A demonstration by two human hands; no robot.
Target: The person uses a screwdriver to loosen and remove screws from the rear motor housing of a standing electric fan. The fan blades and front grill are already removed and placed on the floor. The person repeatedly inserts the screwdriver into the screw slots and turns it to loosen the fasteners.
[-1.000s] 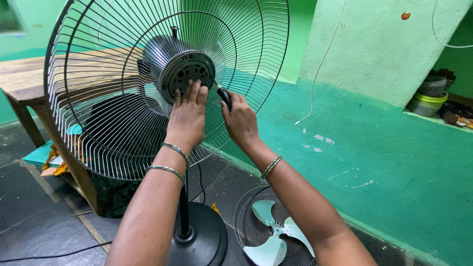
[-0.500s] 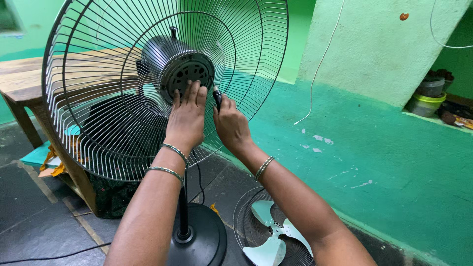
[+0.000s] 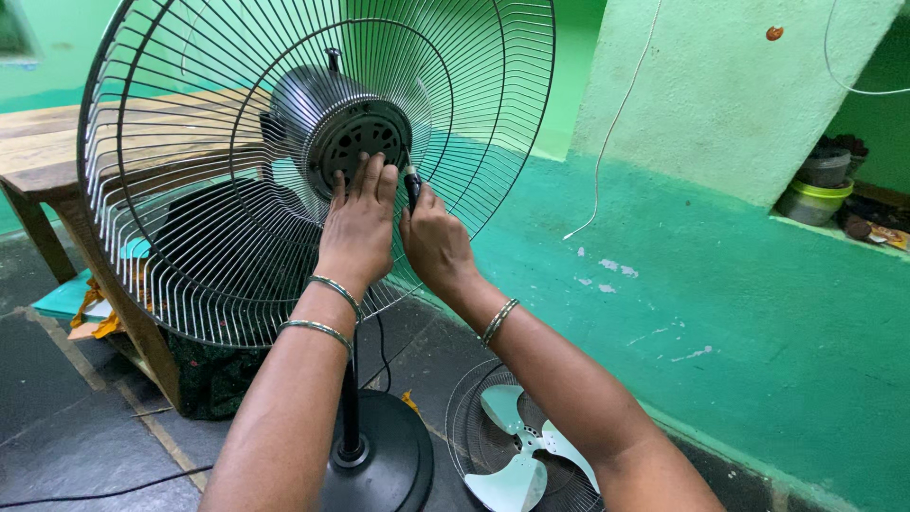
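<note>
Hands press a black ribbed motor housing inside its wire cage.

A pedestal fan stands on the dark floor, its rear wire guard open toward the camera and the black motor housing at its centre. The left hand lies flat against the face of the motor, fingers spread upward. The right hand is closed around a screwdriver with a dark handle, its tip set at the motor's right edge. Both wrists wear metal bangles. The pole drops to a round black base. Just beside the base, a pale green fan blade lies in another guard on the floor. A wooden table stands behind the fan, against green walls.
</note>
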